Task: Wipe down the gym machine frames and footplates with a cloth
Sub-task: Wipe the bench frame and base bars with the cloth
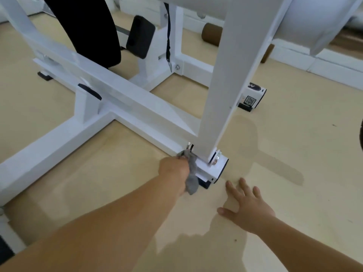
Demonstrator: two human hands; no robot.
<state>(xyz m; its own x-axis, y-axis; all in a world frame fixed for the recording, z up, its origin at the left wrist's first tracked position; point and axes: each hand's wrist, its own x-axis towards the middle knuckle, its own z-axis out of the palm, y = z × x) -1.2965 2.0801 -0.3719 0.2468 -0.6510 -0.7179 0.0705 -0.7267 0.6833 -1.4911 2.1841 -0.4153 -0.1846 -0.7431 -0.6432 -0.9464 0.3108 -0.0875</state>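
Hold limp, light cloth (192, 179) bunched in left hand (173, 167), as gripped now against rigid frame (208, 170); rest right hand (253, 211) flat, released, on near floor (306, 146).

Colours: gym machine corner, floor level
Frame (121, 107) white throughout; cloth (191, 179) in the left hand (173, 167) plain mid-grey; foot (204, 184) just beside that hand black; floor (294, 134) under the right hand (249, 205) pale beige, unpatterned; pad (140, 36) far beyond both hands black; roller (211, 34) brown; label (250, 100) beyond the right hand, black-and-white square code pattern.
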